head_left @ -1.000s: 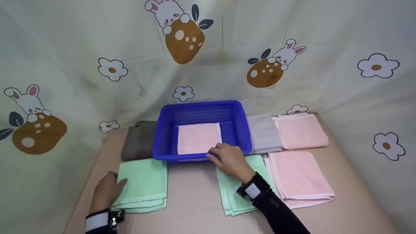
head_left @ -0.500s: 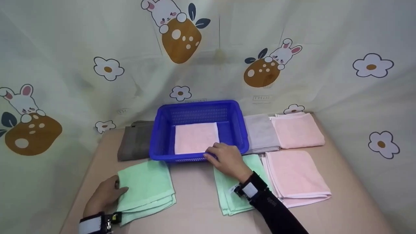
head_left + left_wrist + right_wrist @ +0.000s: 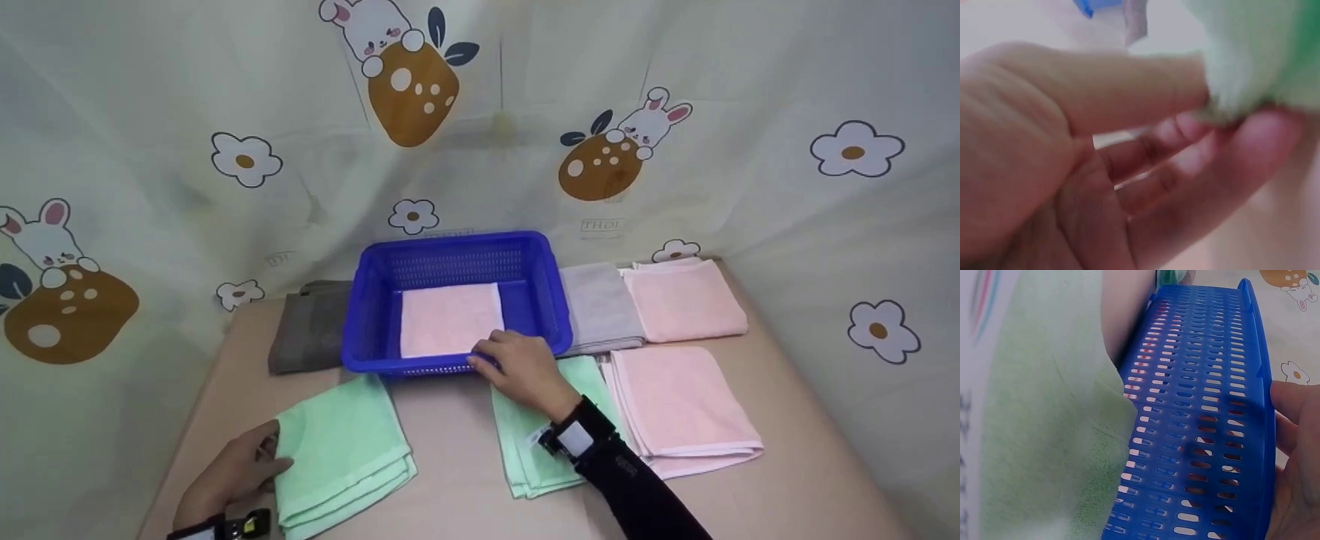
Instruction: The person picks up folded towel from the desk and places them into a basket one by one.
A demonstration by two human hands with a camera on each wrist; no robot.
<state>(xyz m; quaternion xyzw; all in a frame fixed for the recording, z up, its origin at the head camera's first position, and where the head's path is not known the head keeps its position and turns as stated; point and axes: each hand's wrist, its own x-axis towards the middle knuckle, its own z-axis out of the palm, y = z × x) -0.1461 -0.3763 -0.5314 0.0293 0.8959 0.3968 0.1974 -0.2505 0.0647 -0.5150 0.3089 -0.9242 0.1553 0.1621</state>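
Green first: pinching folded green towel point(image 3: 349, 454) by its left edge w/ L hand point(image 3: 244, 461), grip narrow, at near-L of tan table point(image 3: 454, 465). Extending R from the pinch, looking near-square (long axis unclear), lying skewed to blue basket point(image 3: 409, 366), w/ far corner close to basket's front-L corner; touching or not: unclear. Being nearer L hand than R.

Gripping basket's front rim w/ R hand point(image 3: 529, 375), above second green towel point(image 3: 525, 454); seeing front pink towel point(image 3: 682, 401) beside that. Having basket ahead-R of the pinch, long axis running L–R, w/ inner pink towel point(image 3: 450, 319) lying flat inside.

Farther back, seeing dark grey towel point(image 3: 309, 334) L of basket, light grey towel point(image 3: 602, 307) + back pink towel point(image 3: 686, 301) R. Ending w/ bunny-print backdrop point(image 3: 517, 180).
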